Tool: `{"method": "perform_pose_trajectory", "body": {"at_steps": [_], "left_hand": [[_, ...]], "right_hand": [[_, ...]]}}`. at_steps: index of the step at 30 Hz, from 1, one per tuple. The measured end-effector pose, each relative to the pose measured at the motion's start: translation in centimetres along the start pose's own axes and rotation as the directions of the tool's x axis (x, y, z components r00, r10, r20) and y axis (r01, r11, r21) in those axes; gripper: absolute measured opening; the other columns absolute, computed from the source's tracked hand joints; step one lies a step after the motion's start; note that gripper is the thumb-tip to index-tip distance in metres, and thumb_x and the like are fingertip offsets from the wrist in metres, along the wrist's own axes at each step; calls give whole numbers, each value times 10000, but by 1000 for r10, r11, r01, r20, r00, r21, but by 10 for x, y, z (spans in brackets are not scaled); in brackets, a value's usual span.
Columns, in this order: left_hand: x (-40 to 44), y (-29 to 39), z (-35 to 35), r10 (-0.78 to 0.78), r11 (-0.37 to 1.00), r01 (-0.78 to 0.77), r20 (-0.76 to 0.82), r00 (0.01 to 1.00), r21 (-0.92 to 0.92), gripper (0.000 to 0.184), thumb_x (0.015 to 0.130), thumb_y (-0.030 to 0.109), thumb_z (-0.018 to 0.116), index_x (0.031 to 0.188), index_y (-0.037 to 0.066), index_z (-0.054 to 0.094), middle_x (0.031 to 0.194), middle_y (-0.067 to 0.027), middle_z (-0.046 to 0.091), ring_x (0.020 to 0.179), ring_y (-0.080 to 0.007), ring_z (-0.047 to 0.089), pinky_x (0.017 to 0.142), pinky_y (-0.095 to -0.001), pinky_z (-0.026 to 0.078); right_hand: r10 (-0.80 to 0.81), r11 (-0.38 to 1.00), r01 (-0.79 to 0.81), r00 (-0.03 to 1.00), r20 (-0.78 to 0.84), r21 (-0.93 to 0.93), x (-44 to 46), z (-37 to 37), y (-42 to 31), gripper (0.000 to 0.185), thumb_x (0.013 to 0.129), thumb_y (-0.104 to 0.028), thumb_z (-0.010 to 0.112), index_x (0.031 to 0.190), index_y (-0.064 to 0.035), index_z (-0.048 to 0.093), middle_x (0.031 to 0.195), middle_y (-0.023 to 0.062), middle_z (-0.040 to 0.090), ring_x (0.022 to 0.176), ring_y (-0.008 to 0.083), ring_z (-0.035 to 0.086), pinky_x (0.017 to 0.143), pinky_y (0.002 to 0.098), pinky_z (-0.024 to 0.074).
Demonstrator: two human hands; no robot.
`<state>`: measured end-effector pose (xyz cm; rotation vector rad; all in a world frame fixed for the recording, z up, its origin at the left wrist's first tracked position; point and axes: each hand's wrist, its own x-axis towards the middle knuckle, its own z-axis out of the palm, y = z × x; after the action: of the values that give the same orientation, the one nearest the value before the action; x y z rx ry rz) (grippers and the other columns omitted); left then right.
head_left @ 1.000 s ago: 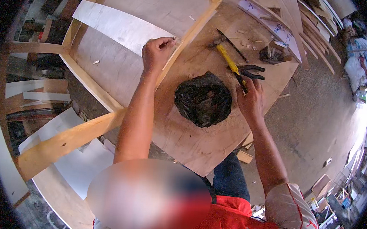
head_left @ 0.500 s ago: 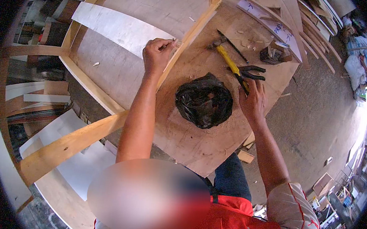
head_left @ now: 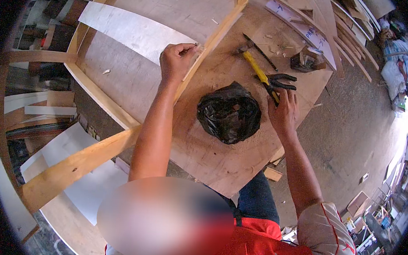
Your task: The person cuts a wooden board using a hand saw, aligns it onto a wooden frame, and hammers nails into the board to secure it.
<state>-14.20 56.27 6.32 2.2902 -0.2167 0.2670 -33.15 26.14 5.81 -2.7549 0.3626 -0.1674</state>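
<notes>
My left hand (head_left: 174, 62) is closed in a pinch at the edge of the wooden frame (head_left: 210, 43), beside the end of a pale flat strip (head_left: 130, 29). A tiny dark tip shows at its fingertips, too small to name. At the right, my right hand (head_left: 283, 112) has its fingers round the black grip end of a hammer with a yellow handle (head_left: 255, 66). Black-handled pliers (head_left: 281, 81) lie against the hammer, just beyond my fingers. Between my hands sits an open black plastic bag (head_left: 229, 112); its contents are hard to make out.
A dark pointed rod (head_left: 260, 51) lies beyond the hammer. A small open box (head_left: 307, 60) stands near the right edge of the plywood board (head_left: 211, 160). Wooden strips (head_left: 353, 48) are stacked at the far right. A frame beam (head_left: 80, 166) crosses at lower left.
Both hands keep almost the same places and grips. The whole view has shifted very slightly.
</notes>
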Motion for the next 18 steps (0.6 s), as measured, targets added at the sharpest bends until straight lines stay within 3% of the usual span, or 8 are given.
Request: {"method": "perform_pose_trajectory", "body": {"at_steps": [4, 8, 14, 18], "left_hand": [[-1, 2, -1, 80, 996, -81, 9, 997, 46, 171, 821, 226, 825, 885, 69, 802, 803, -108, 730, 733, -232, 680, 700, -354, 534], [2, -2, 1, 133, 991, -133, -6, 991, -31, 170, 836, 220, 805, 865, 54, 782, 834, -91, 719, 751, -242, 677, 710, -367, 531], [3, -8, 2, 215, 976, -215, -7, 977, 22, 150, 837, 199, 790, 872, 54, 771, 846, -78, 722, 793, -263, 668, 747, -390, 519], [1, -7, 2, 201, 980, -200, -15, 980, 17, 130, 829, 190, 789, 870, 68, 776, 857, -69, 735, 791, -268, 663, 754, -393, 515]], "right_hand": [[-15, 1000, 15, 1000, -15, 5, 0, 1, 1, 325, 885, -205, 735, 1171, -86, 636, 1084, 127, 640, 1056, 340, 604, 901, 438, 500], [-26, 998, 29, 999, 47, -62, -1, 6, 9, 332, 897, -225, 719, 1190, -97, 628, 1121, 134, 648, 1072, 350, 618, 892, 450, 508], [179, 978, -198, 962, 206, 72, 7, -10, -8, 337, 925, -252, 706, 1193, -76, 604, 1111, 176, 676, 1032, 432, 654, 818, 504, 522], [142, 955, -172, 980, 140, 240, -1, -8, -5, 333, 933, -257, 714, 1173, -58, 595, 965, 180, 691, 934, 388, 680, 782, 463, 517]]}}
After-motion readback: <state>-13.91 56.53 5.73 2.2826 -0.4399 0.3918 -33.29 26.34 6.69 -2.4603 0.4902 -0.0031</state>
